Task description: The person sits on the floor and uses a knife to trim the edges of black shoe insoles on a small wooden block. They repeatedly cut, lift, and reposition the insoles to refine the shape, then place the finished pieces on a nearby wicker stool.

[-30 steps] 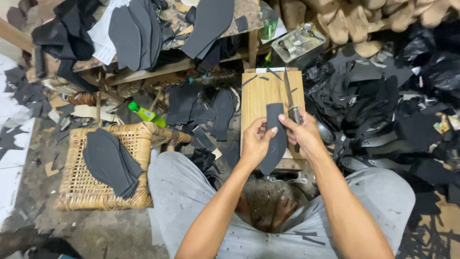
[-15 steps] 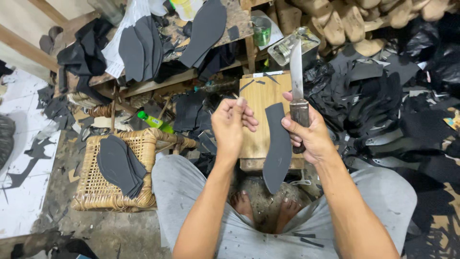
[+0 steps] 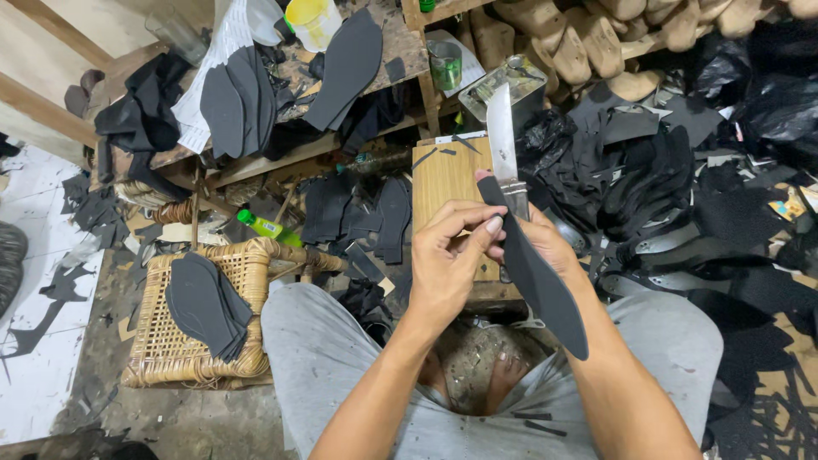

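Observation:
My left hand pinches the upper edge of a black shoe insole with thumb and fingertips. The insole stands on edge and slants down to the right over my lap. My right hand, mostly hidden behind the insole, grips a knife whose long flat blade points up and away from me. Both hands hover above a wooden cutting board that stands in front of my knees.
A wicker stool at the left carries a stack of black insoles. A cluttered wooden bench holds more insoles, cans and a yellow cup. Black offcuts pile up at the right; wooden shoe lasts lie at the top.
My left hand moved from empty air onto the insole's top edge. Insole and knife have risen off the board and closer to me.

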`<state>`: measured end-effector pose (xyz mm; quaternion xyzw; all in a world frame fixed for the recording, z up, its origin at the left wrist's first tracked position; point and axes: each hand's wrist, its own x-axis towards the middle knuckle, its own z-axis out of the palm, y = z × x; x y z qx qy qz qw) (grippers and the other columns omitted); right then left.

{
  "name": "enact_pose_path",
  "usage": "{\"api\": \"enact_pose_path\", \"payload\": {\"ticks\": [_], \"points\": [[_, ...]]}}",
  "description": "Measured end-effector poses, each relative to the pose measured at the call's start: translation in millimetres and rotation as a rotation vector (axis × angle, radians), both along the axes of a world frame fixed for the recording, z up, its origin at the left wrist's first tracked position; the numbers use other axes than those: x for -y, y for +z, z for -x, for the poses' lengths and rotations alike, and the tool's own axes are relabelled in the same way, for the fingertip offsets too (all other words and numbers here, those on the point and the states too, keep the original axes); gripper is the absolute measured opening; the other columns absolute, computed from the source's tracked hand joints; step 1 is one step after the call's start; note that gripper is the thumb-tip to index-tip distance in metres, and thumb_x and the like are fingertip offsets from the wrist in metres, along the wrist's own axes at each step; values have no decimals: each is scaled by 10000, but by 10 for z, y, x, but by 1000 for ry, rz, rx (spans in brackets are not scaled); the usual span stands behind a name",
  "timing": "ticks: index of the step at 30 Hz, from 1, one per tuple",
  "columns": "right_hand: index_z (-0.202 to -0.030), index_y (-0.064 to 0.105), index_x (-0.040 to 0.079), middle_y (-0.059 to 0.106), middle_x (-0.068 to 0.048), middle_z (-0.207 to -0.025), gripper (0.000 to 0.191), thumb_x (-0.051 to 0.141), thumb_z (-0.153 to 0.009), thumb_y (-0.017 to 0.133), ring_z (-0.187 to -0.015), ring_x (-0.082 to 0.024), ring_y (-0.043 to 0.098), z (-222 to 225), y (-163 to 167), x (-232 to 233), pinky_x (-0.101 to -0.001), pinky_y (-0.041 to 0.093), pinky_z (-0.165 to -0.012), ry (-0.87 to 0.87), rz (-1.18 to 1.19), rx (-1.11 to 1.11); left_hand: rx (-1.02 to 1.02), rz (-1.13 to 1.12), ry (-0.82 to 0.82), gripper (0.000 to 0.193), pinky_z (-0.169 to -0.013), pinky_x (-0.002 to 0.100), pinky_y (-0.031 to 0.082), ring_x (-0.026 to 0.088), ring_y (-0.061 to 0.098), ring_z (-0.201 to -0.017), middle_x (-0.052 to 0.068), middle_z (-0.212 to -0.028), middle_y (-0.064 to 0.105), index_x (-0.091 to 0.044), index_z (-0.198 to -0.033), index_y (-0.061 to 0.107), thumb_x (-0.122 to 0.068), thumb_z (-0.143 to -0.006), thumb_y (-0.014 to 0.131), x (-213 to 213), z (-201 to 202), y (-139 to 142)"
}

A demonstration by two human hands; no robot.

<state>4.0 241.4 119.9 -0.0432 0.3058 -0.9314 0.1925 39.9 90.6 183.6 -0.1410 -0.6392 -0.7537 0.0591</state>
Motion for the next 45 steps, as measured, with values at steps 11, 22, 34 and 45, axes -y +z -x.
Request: {"api": "enact_pose_path", "payload": {"ticks": [11, 22, 34, 45], "points": [[-1607, 409, 75, 561, 63, -822, 710, 154, -976, 725, -569, 6, 438, 41, 32, -19, -179, 466, -614, 29, 69, -61, 39, -58, 3, 180, -769, 269, 638, 155, 723, -925, 107, -1142, 660, 99, -1147, 698, 6, -998, 656, 16, -33, 14], [-1574, 381, 69, 674, -12, -935, 766, 139, -900, 738, -552, -8, 454, 25, 136, -21, -164, 367, -470, -63, -111, -125, 88, -87, 65, 302, -766, 238, 607, 91, 687, -854, 99, -1035, 703, 73, -1212, 642, -49, -947, 719, 19, -29, 76], [-1581, 400, 30, 583, 39, -848, 843, 12, -842, 806, -582, -43, 515, 45, 37, -53, -203, 415, -488, -205, -224, -260, -114, 231, 312, 153, -747, 215, 548, 60, 670, -817, 58, -897, 741, 48, -1038, 722, -95, -985, 716, 126, -86, 157], [-1566, 420, 27, 613, 16, -891, 843, -34, -816, 800, -612, -52, 548, 16, 44, -47, -200, 426, -505, -228, -256, -283, -146, 305, 311, 110, -761, 244, 550, 110, 675, -809, 78, -895, 720, 43, -1016, 693, -63, -985, 692, 149, -141, 215]]}}
